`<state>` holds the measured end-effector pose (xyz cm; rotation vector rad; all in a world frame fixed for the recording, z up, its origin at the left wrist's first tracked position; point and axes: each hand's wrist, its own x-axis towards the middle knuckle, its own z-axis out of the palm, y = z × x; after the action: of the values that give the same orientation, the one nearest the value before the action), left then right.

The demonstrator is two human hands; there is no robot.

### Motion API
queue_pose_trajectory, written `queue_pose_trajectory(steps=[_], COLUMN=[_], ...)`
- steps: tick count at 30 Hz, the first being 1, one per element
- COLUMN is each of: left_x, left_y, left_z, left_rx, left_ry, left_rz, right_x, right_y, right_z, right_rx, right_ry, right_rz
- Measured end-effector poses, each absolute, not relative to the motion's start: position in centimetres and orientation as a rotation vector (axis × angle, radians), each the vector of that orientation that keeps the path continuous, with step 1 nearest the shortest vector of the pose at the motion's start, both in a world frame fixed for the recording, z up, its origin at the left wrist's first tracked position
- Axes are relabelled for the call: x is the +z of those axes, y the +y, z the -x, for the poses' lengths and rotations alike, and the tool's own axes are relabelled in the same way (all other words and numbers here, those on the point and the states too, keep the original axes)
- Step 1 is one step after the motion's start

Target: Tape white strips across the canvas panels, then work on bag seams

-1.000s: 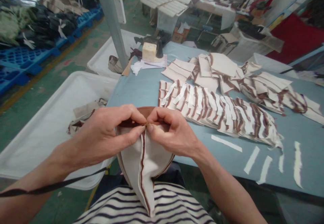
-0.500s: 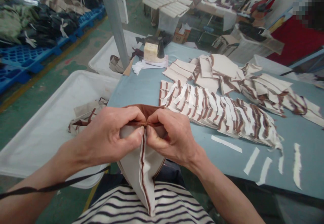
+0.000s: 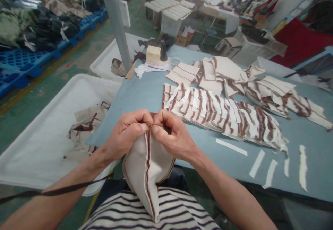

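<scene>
Drawn closer than before, the left hand (image 3: 127, 133) and right hand (image 3: 173, 138) are pinching, fingertips shut, the top end of the cream canvas piece with brown centre seam (image 3: 140, 167), hanging lengthwise toward the striped shirt (image 3: 179, 211), off the blue worktop (image 3: 140, 91)

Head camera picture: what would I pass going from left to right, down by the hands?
White tray → left hand → right hand (both pinching the cream cloth piece) → fanned row of striped cloth pieces → loose white strips.
</scene>
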<state>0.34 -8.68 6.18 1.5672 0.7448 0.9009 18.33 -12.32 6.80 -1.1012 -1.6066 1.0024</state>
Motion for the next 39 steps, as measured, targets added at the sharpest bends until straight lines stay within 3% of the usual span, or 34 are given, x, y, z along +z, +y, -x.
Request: queue_pose_trajectory(steps=[3, 8, 12, 21, 39], left_x=[6.0, 7.0, 8.0, 10.5, 10.3], left_y=[-8.6, -8.7, -9.3, -9.0, -10.0], left_z=[0.2, 0.2, -0.4, 0.7, 0.3], left_rx=[0.863, 0.712, 0.680, 0.506, 0.655], left_ry=[0.763, 0.750, 0.752, 0.755, 0.730], left_rz=[-1.595, -1.522, -1.506, -2.016, -2.001], right_x=[6.6, 6.8, 6.8, 7.2, 7.1], right_y=[-13.0, -14.0, -14.1, -14.5, -12.4], right_z=[-18.0, -18.0, -18.8, -20.1, -24.1], right_rx=[0.833, 0.228, 0.051, 0.063, 0.529], right_ry=[-1.673, -1.863, -1.993, -2.069, -2.044], right_rz=[1.129, 1.052, 0.960, 1.020, 0.980])
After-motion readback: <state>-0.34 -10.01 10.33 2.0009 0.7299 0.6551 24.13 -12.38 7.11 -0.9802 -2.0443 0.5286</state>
